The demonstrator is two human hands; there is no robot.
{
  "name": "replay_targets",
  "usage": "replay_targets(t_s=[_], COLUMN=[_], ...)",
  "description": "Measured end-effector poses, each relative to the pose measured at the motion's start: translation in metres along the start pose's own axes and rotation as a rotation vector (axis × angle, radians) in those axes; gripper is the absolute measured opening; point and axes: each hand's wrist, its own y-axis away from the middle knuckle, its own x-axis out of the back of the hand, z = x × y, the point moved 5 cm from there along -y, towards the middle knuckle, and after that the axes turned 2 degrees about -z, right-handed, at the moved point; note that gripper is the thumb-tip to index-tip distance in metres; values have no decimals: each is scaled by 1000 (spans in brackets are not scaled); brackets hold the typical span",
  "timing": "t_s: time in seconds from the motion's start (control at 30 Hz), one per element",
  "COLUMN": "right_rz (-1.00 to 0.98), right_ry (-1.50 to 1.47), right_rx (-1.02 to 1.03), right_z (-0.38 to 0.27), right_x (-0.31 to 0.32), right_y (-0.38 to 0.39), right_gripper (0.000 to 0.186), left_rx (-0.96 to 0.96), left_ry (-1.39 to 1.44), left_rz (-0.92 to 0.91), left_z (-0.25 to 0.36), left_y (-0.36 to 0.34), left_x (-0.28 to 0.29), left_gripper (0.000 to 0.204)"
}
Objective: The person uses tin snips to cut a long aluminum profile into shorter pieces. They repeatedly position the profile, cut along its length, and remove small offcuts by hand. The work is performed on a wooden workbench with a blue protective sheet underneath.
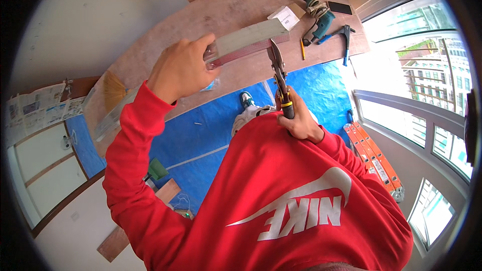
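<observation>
Red sweatshirt (211,195) is sitting nearest; my left hand (183,68) is gripping the long grey piece (246,39) above the tabletop (231,10), right hand (301,120) is gripping snips (277,65) near its right end; seemingly lining up, next needing steady aim.

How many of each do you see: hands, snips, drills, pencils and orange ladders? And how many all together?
Left hand and right hand: 2
Snips, held in the right hand: 1
Drill: 1
Pencil: 1
Orange ladder: 1
Total: 6
</observation>
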Motion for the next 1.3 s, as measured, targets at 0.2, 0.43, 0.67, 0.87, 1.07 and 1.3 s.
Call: replay_targets(t_s=[0.2, 0.43, 0.67, 0.87, 1.07, 1.3], right_rz=[-82, 29, 108, 43, -24, 45], right_ry=[35, 163, 65, -34, -22, 69], right_rx=[-144, -125, 29, 70, -63, -124], right_z=[-6, -14, -9, -6, 8, 6], right_x=[10, 19, 15, 13, 13, 11], right_y=[11, 0, -9, -13, -14, -18], right_gripper=[51, 44, 43, 41, 40, 30], left_rx=[93, 14, -19, -7, 13, 54], left_ry=[-90, 157, 275, 419, 480, 75], left_rz=[8, -72, -252, -370, -327, -52], left_z=[-6, -18, -10, -14, -28, -27], left_y=[3, -4, -3, -8, -10, -15], left_x=[-3, -9, -7, -14, -22, -15], left_gripper=[44, 44, 53, 72, 73, 71])
